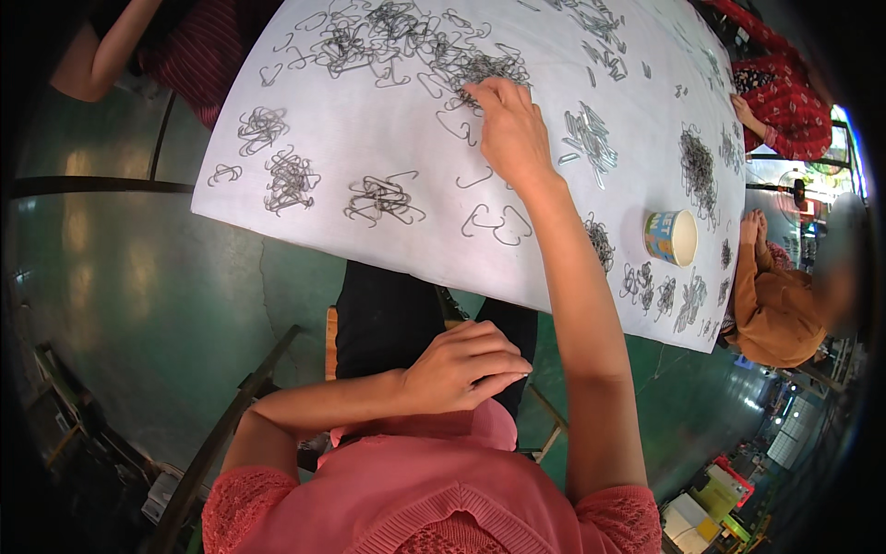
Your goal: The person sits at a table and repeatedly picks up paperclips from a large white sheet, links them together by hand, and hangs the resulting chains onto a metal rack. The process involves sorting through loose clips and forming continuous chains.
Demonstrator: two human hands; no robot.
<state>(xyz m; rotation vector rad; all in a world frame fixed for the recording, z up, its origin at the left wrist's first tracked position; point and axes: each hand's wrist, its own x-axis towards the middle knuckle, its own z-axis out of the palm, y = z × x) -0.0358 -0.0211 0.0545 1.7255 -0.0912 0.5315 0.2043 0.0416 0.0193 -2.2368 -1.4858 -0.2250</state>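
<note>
Over the white-topped table, my right hand reaches to a dense pile of bent wire hooks. Its fingertips are closed together at the pile's near edge, and what they pinch is hidden. More wire hooks spread in a tangle to the left of it. A few single hooks lie apart near the table's front edge, below my right hand. My left hand is above my lap with its fingers curled in; I cannot make out what is inside.
Small heaps of hooks lie front left. Straight metal pieces and a paper cup stand to the right of my forearm. Other people sit at the table, one in a red sleeve, one in brown, another at the far left.
</note>
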